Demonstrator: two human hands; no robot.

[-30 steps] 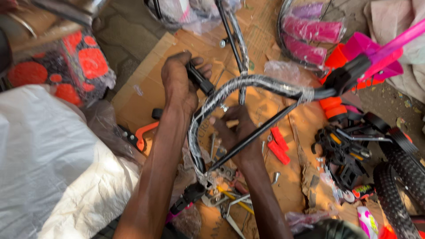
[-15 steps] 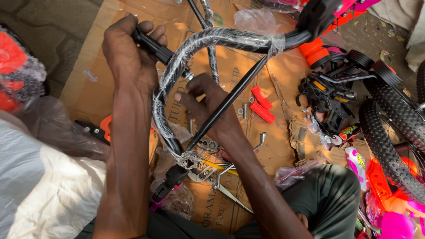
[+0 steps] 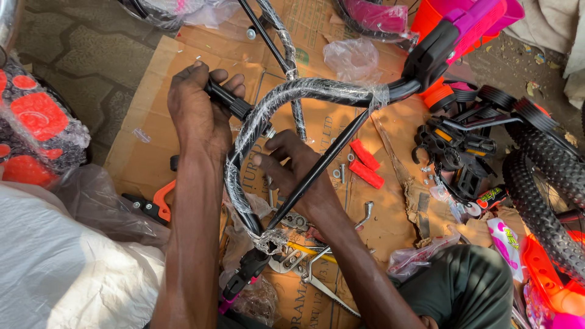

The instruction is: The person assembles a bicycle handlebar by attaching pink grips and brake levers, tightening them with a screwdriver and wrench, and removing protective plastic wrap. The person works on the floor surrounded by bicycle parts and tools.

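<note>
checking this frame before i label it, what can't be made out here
All in the head view:
- Left hand: it closes over the black tool, hiding most of it; only one end shows.
- Right hand: its fingertips lie behind the wrapped handlebar, so what they touch is hidden.
- Small screws on the cardboard: too small to tell apart.
- Tyre: cut off by the right edge.
</note>
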